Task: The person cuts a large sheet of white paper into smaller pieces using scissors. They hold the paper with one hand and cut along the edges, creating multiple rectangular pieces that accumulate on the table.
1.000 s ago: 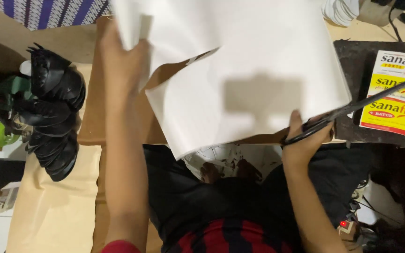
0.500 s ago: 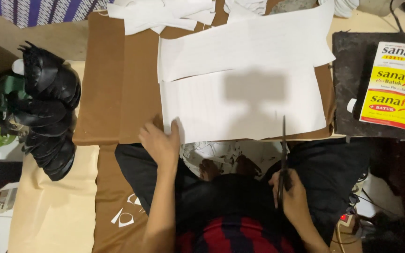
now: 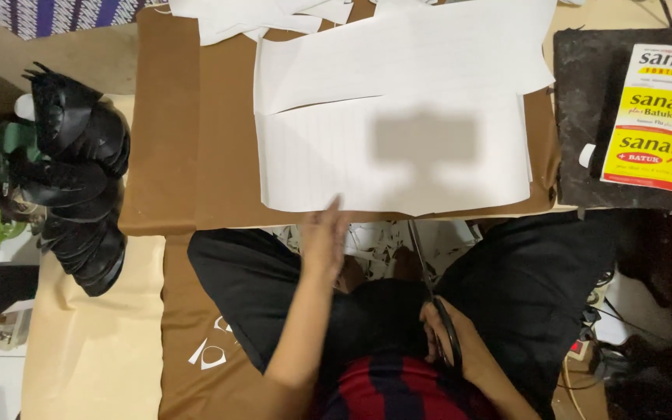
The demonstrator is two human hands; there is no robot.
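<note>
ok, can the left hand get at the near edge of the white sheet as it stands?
Probably yes. The left hand already has its fingertips at the near edge of the white sheet, and nothing lies between them. The right hand holds the scissors off to the side.

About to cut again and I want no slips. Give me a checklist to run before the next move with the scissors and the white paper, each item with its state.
1. Scissors held in right hand: ok.
2. Blades open or shut: cannot tell; they look like one thin line.
3. Blade tips at the near edge of the white paper: ok, about there.
4. Left hand steadying the sheet: ok, fingertips reach its near edge.
5. Left hand clear of the blades: ok, set apart to the left.
6. Sheet flat on the brown board: ok.
</note>
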